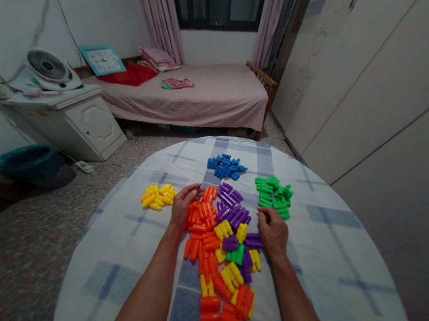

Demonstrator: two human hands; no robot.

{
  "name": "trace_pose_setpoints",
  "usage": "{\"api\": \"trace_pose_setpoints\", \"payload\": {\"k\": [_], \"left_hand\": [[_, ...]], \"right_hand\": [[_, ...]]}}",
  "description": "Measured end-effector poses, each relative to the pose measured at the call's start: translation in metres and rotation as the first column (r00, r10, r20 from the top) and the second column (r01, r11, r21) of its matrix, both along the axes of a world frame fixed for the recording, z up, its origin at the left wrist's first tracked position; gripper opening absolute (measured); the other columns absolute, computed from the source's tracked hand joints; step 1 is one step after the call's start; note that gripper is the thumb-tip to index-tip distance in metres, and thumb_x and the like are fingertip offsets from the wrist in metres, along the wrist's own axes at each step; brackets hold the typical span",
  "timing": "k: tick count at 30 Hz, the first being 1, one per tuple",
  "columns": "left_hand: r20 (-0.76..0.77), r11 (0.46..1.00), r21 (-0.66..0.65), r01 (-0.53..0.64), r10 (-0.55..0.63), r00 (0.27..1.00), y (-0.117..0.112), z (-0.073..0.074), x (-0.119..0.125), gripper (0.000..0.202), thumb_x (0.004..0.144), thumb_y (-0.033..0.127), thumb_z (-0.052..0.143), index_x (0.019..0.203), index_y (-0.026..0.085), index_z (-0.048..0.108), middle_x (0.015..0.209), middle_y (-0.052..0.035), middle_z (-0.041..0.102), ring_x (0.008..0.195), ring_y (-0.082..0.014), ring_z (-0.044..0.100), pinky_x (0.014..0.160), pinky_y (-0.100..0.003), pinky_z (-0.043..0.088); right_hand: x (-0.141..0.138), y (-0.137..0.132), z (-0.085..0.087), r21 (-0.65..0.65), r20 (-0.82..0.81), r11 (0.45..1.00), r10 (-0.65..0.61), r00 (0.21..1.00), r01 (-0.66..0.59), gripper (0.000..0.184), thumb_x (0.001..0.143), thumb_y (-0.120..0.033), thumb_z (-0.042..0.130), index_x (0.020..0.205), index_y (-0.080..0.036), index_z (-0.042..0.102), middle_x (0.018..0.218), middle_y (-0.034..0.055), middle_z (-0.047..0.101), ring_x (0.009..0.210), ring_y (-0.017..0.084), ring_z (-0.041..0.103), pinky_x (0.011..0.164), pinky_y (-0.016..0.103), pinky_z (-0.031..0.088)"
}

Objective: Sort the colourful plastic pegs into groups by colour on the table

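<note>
On the round table, a mixed heap of plastic toy building pieces runs toward me between my forearms. My left hand lies along the left side of the orange pieces, its fingers loosely bent and apart, gripping nothing that I can see. My right hand rests to the right of the purple pieces, with its fingers curved inward just below the green pieces. No piece shows in it, though its palm is hidden. Several yellow pieces and one green piece lie mixed among the orange and purple ones.
A blue pile sits at the table's far side, and a yellow pile at the left. The checked tablecloth covers the table. Beyond stand a bed, a white cabinet with a fan, and a wardrobe.
</note>
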State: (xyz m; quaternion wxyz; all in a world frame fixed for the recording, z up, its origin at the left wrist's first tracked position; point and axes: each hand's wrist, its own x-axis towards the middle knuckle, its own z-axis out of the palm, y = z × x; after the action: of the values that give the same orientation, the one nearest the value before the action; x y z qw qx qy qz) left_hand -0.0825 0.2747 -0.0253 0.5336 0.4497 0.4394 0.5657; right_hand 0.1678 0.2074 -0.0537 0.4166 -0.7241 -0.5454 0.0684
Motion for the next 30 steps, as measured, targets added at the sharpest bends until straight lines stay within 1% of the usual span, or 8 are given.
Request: {"api": "trace_pose_setpoints", "payload": {"k": [5,8,12,14,16,22,27,30], "left_hand": [[-0.222,0.997,0.080,-0.022,0.039,0.974,-0.012,0.024,0.009,0.030,0.077,0.035,0.058,0.098,0.015,0.065,0.088,-0.0061,0.069,0.083,-0.0171,0.063,0.079,-0.030,0.047],[-0.477,0.988,0.134,0.083,-0.009,0.879,-0.024,0.048,0.016,0.025,0.078,0.033,0.056,0.095,0.018,0.067,0.088,-0.0046,0.068,0.078,-0.0168,0.062,0.075,-0.028,0.046],[-0.864,0.947,0.038,0.320,-0.130,0.486,-0.053,0.066,0.030,0.017,0.075,0.029,0.060,0.089,0.022,0.068,0.084,-0.0048,0.066,0.076,-0.0193,0.060,0.071,-0.029,0.042],[-0.947,0.918,-0.039,0.394,-0.160,0.279,-0.068,0.063,0.038,0.022,0.073,0.026,0.063,0.095,0.023,0.066,0.090,-0.0056,0.065,0.085,-0.0212,0.060,0.074,-0.029,0.041],[-0.975,0.907,-0.053,0.419,-0.137,0.174,-0.077,0.052,0.042,0.030,0.073,0.023,0.062,0.103,0.023,0.063,0.098,-0.0061,0.062,0.093,-0.0216,0.058,0.077,-0.029,0.041],[-0.975,0.923,0.020,0.384,-0.066,0.211,-0.080,0.028,0.044,0.033,0.076,0.022,0.058,0.109,0.021,0.057,0.094,-0.0053,0.056,0.092,-0.0205,0.054,0.079,-0.031,0.041],[-0.937,0.905,0.034,0.425,-0.120,0.328,-0.080,0.039,0.047,0.012,0.075,0.016,0.052,0.085,0.019,0.057,0.083,-0.0033,0.055,0.082,-0.0183,0.053,0.073,-0.030,0.042],[-0.954,0.827,0.071,0.557,-0.107,0.280,-0.078,0.049,0.056,0.032,0.075,0.010,0.047,0.104,0.022,0.057,0.092,-0.0047,0.056,0.088,-0.0189,0.052,0.076,-0.030,0.042]], "right_hand": [[-0.002,-0.001,0.002,0.004,0.018,1.000,0.005,1.000,-0.005,0.027,0.081,-0.028,0.041,0.087,-0.018,0.065,0.090,0.0067,0.066,0.080,0.019,0.059,0.075,0.030,0.042],[-0.003,-0.002,0.003,-0.003,0.014,1.000,0.005,1.000,-0.005,0.026,0.081,-0.027,0.042,0.088,-0.019,0.065,0.091,0.0061,0.066,0.080,0.019,0.059,0.074,0.030,0.042],[-0.003,-0.002,0.002,-0.008,0.010,1.000,0.008,1.000,-0.008,0.025,0.081,-0.026,0.041,0.089,-0.019,0.064,0.092,0.0052,0.065,0.081,0.018,0.059,0.074,0.029,0.042],[-0.003,-0.002,0.002,-0.016,0.013,1.000,0.002,1.000,-0.002,0.026,0.082,-0.025,0.041,0.089,-0.019,0.065,0.092,0.0049,0.065,0.080,0.018,0.059,0.074,0.029,0.042],[-0.003,-0.002,0.001,-0.027,0.013,1.000,0.001,1.000,-0.001,0.026,0.082,-0.025,0.041,0.090,-0.019,0.065,0.091,0.0048,0.065,0.080,0.018,0.058,0.074,0.029,0.042],[-0.003,-0.002,0.001,-0.052,-0.009,0.999,0.004,1.000,-0.005,0.024,0.083,-0.023,0.042,0.091,-0.020,0.064,0.093,0.0034,0.065,0.081,0.018,0.059,0.075,0.029,0.041],[-0.004,-0.003,0.002,-0.045,0.004,0.999,0.005,1.000,-0.005,0.023,0.083,-0.023,0.042,0.091,-0.020,0.064,0.094,0.0031,0.065,0.082,0.017,0.059,0.074,0.028,0.041],[-0.005,-0.003,0.002,-0.045,0.015,0.999,0.005,1.000,-0.004,0.023,0.082,-0.022,0.042,0.091,-0.021,0.064,0.093,0.0030,0.065,0.081,0.017,0.059,0.073,0.028,0.041]]}}
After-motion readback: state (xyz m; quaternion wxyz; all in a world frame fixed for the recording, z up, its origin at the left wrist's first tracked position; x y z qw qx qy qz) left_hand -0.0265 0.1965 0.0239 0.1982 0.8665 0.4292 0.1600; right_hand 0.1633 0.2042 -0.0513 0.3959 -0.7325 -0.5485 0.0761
